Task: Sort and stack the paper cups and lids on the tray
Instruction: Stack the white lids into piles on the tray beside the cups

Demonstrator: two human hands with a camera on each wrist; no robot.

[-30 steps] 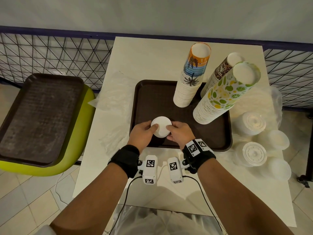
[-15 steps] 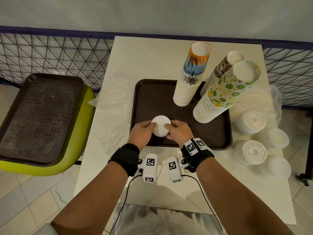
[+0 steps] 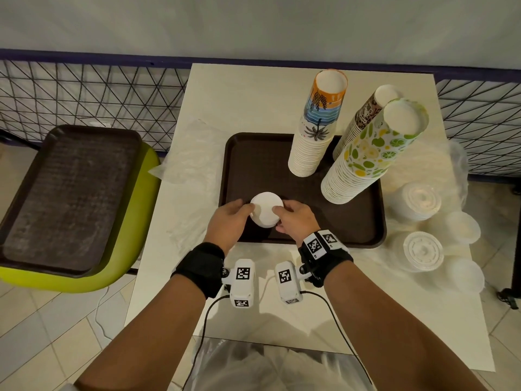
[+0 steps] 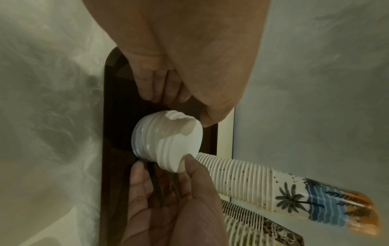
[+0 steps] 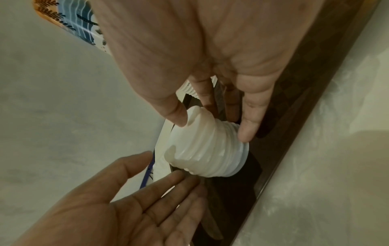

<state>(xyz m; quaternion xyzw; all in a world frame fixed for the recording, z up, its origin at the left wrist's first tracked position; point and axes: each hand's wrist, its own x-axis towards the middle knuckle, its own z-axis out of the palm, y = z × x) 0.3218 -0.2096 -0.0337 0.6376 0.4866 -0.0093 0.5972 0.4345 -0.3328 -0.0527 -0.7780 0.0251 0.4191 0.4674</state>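
Brown tray (image 3: 363,221) on white table (image 3: 248,91): both hands' grip, left hand (image 3: 229,222) and right hand (image 3: 293,220), around lid stack (image 3: 266,209).

bare forearms | black wrist straps: left (image 3: 200,267), right (image 3: 324,259) | white camera modules under wrists: left (image 3: 242,283), right (image 3: 288,282), each with black-and-white square markers | two more markers atop right strap | thin black cables (image 3: 332,311) trailing from modules toward body
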